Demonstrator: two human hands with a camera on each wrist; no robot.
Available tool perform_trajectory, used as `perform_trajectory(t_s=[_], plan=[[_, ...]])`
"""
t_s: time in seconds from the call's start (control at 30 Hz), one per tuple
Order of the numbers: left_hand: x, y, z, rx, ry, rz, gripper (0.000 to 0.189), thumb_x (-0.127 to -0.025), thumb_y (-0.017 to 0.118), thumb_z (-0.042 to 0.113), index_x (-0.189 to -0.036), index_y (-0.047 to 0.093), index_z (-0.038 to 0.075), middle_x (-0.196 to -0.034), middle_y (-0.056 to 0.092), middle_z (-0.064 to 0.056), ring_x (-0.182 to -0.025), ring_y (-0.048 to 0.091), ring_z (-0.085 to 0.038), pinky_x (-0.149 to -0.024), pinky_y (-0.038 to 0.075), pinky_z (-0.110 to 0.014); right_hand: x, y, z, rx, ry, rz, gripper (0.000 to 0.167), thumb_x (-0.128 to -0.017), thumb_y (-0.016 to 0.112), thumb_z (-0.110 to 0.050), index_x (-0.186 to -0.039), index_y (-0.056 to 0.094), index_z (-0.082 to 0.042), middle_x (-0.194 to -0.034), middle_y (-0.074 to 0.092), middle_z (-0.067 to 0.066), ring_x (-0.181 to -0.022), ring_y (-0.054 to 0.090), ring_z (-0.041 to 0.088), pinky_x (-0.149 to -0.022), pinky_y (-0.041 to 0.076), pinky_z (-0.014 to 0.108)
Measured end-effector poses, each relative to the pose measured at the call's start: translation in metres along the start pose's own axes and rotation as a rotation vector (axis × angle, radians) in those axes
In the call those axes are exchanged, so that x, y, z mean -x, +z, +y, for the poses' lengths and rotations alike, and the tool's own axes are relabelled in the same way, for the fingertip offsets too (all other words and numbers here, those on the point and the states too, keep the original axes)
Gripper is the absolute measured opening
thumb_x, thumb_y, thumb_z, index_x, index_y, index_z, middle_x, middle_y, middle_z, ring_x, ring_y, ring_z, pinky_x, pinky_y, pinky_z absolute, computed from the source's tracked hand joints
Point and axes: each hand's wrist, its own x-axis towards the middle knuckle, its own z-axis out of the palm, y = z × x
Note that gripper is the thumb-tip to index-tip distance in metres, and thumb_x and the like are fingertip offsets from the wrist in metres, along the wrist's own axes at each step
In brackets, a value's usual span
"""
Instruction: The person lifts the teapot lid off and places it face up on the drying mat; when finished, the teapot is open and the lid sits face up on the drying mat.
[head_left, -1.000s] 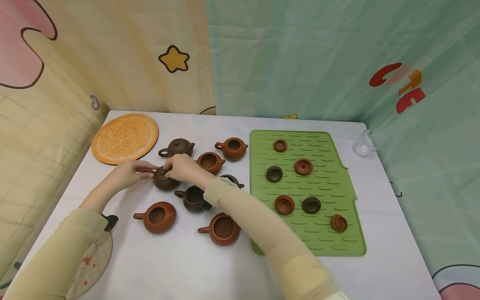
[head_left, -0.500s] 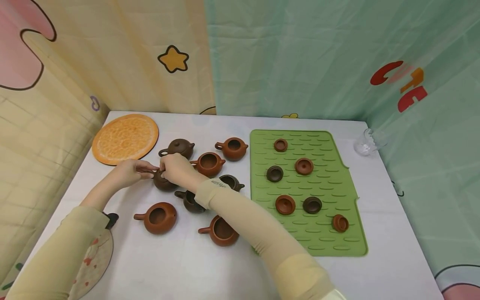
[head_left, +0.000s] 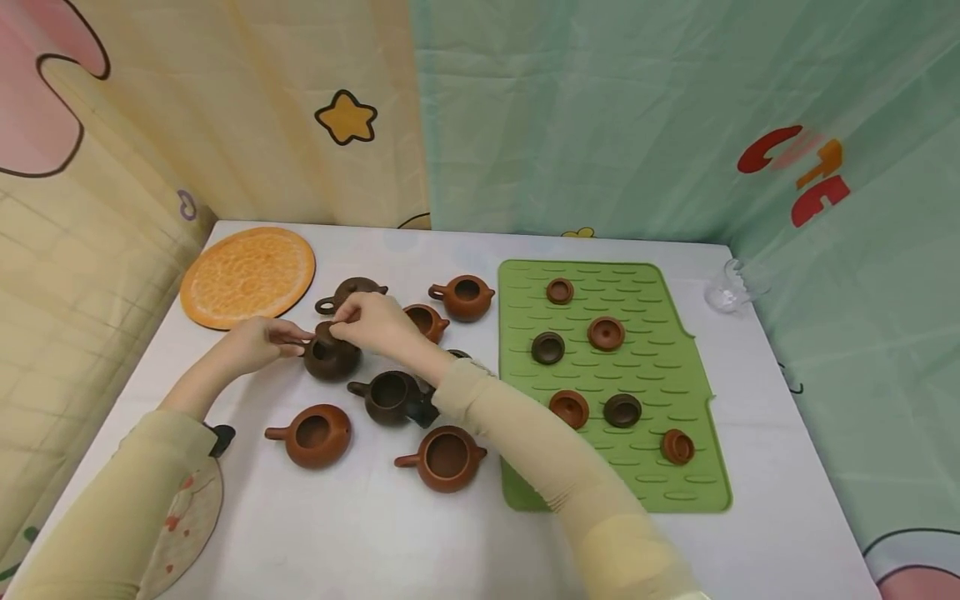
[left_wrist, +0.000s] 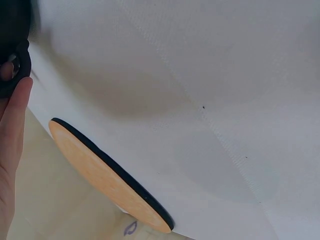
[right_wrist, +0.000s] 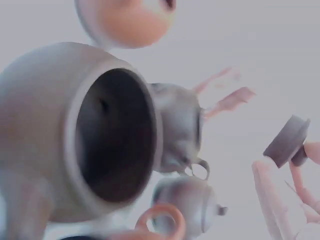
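A dark brown teapot [head_left: 333, 362] stands at the left of the table with its top uncovered. My left hand [head_left: 258, 346] pinches its handle, and the left wrist view shows fingertips at that dark handle [left_wrist: 25, 67]. Just over the opening, my right hand [head_left: 378, 325] pinches a dark brown lid [head_left: 325, 332] by its knob. In the right wrist view the lid [right_wrist: 287, 140] is tilted and apart from the teapot [right_wrist: 177, 130]. Behind it stands another dark teapot [head_left: 356, 292], lid on. A dark open teapot [head_left: 390, 396] sits in front, to the right.
Several reddish-brown open teapots, including one at the front left [head_left: 318, 437] and one at the back [head_left: 467, 296], stand around. Several upturned lids lie on a green mat [head_left: 630, 367] at right. An orange round mat [head_left: 251, 275] and a clear glass item [head_left: 727, 290] lie near the edges.
The right hand has raised the lid off the dark teapot, baring its opening, and shifted slightly up and right. The left hand stays at the handle.
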Motion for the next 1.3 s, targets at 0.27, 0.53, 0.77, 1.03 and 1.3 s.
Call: perform_trajectory(t_s=[0.27, 0.53, 0.77, 1.03, 1.3], plan=[[-0.001, -0.001, 0.002, -0.005, 0.016, 0.014, 0.024, -0.088, 0.073, 0.011, -0.110, 0.074, 0.002, -0.106, 0.073, -0.018, -0.100, 0.066, -0.035, -0.075, 0.048, -0.032, 0.043, -0.076, 0.041, -0.486, 0.158, -0.036, 0.021, -0.095, 0.064, -0.016, -0.111, 0.068, -0.004, -0.116, 0.068, 0.012, -0.102, 0.068, 0.023, -0.090, 0.054, 0.029], [0.001, 0.000, 0.002, 0.002, -0.017, 0.011, 0.023, -0.088, 0.072, 0.010, -0.111, 0.074, 0.004, -0.109, 0.073, -0.018, -0.104, 0.065, -0.037, -0.078, 0.049, -0.035, 0.098, -0.141, 0.107, -0.805, 0.189, 0.047, 0.014, -0.101, 0.051, -0.010, -0.111, 0.059, -0.002, -0.122, 0.056, 0.010, -0.102, 0.066, 0.014, -0.099, 0.051, 0.031], [0.001, 0.002, 0.003, -0.009, 0.000, 0.019, 0.023, -0.088, 0.072, 0.010, -0.110, 0.075, 0.005, -0.109, 0.073, -0.018, -0.102, 0.066, -0.036, -0.077, 0.048, -0.033, 0.150, -0.179, 0.169, -1.010, 0.164, 0.107, 0.022, -0.104, 0.046, -0.008, -0.104, 0.068, -0.012, -0.109, 0.067, 0.003, -0.098, 0.071, 0.015, -0.091, 0.054, 0.025], [0.002, 0.001, 0.007, -0.005, 0.007, 0.019, 0.023, -0.087, 0.072, 0.007, -0.109, 0.074, 0.002, -0.107, 0.073, -0.019, -0.101, 0.066, -0.038, -0.076, 0.048, -0.033, 0.200, -0.209, 0.216, -1.191, 0.096, 0.105, 0.025, -0.107, 0.038, -0.013, -0.118, 0.060, -0.005, -0.112, 0.070, 0.011, -0.104, 0.070, 0.022, -0.093, 0.053, 0.026], [0.003, 0.001, 0.007, -0.013, 0.001, 0.017, 0.023, -0.088, 0.071, 0.009, -0.109, 0.074, 0.002, -0.107, 0.073, -0.019, -0.103, 0.065, -0.040, -0.077, 0.048, -0.036, 0.222, -0.221, 0.246, -1.107, 0.225, 0.089, 0.020, -0.107, 0.040, -0.017, -0.116, 0.055, -0.010, -0.108, 0.071, 0.004, -0.103, 0.070, 0.014, -0.091, 0.054, 0.024]])
